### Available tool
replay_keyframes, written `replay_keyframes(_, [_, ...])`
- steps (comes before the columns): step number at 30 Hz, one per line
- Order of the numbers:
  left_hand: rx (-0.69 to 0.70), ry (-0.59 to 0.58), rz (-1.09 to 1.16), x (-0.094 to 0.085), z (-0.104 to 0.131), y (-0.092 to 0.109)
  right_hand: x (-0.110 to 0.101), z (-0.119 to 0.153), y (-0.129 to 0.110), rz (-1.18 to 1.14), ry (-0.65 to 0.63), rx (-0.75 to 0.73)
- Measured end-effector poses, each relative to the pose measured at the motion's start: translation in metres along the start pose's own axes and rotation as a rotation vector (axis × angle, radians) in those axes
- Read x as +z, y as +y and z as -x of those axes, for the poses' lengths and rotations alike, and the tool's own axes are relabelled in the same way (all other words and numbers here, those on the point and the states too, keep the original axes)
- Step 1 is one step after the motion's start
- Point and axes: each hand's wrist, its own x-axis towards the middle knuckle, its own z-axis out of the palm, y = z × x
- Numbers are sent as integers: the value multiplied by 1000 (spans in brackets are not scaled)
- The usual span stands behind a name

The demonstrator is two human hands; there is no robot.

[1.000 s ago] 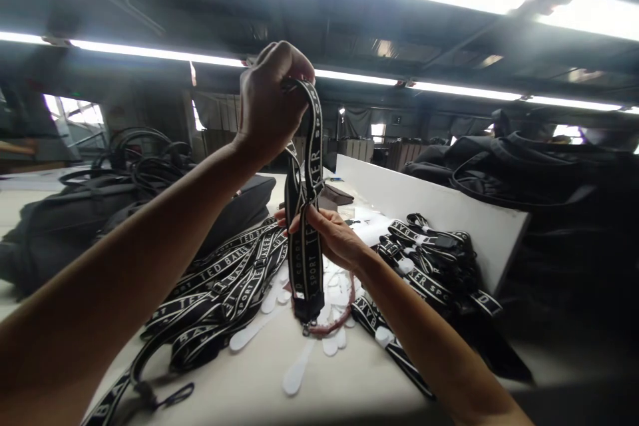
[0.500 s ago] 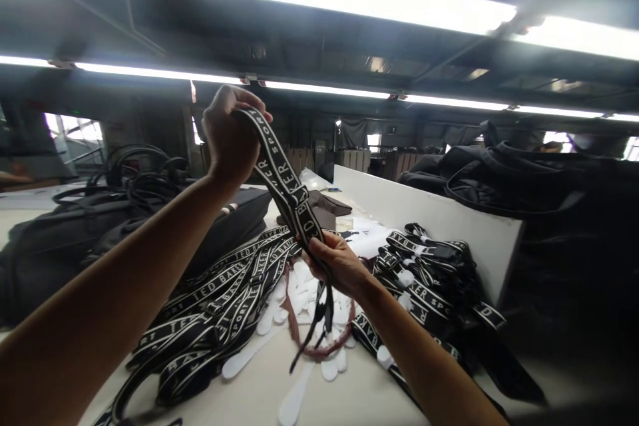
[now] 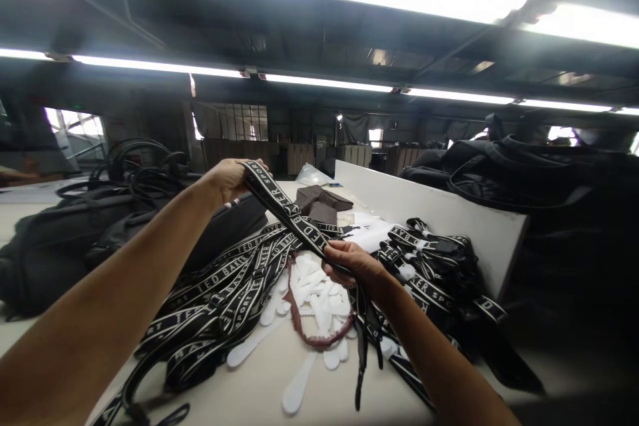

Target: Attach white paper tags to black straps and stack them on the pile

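Observation:
I hold a black strap with white lettering (image 3: 289, 210) stretched between both hands above the table. My left hand (image 3: 227, 176) grips its upper end at the left. My right hand (image 3: 357, 266) is closed around the strap lower down, and the strap's thin end dangles below it toward the table edge. Under the hands lies a heap of the same lettered straps (image 3: 219, 286) to the left, and a second, bundled pile of straps (image 3: 429, 259) to the right.
White flat paddle-shaped pieces (image 3: 319, 296) and a reddish-brown cord (image 3: 299, 313) lie on the pale table (image 3: 259, 386). Black bags (image 3: 64, 233) sit at the left, more dark bags (image 3: 549, 180) behind a white board (image 3: 429, 206) at the right.
My left hand has come down from head height to just above the table, so the strap went from hanging vertical to a low slant. My right hand slid slightly right and lower.

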Motion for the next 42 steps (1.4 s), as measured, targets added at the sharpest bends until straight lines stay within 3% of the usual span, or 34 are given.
replay_keyframes(3, [-183,-134,-90,-15,6,-22,2,4,-12,-36,16,-142])
replay_keyframes(6, [-272,-387,-116,-33,20,-33,5,4,-35,-23,31,-273])
replay_keyframes(9, [-98,-666,-122,-34,41,-30,10,-3,-53,34,8,-256])
replay_keyframes(11, [80,-758,-148,-20,60,-27,15,-12,-55,75,3,-197])
replay_keyframes(13, [166,-796,-191,5,81,-28,20,-21,-46,95,9,-151])
replay_keyframes(15, [192,-732,-244,30,101,-39,22,-29,-32,66,35,-151])
replay_keyframes(18, [183,-494,-175,52,121,-74,20,-37,-10,-52,121,-223])
replay_keyframes(22, [90,-332,-99,52,128,-126,14,-47,10,-181,212,-252])
replay_keyframes(26, [142,-45,-180,50,131,-159,13,-61,37,-183,259,-244])
replay_keyframes(28, [49,-51,-76,49,134,-171,11,-69,55,-183,333,-307])
replay_keyframes(32, [-280,-150,214,40,144,-193,-1,-81,88,-229,515,-373])
replay_keyframes(38, [-82,-313,-47,39,160,-204,-6,-86,110,-224,694,-440])
replay_keyframes(42, [-189,-266,-78,50,168,-206,-9,-84,116,-100,824,-412])
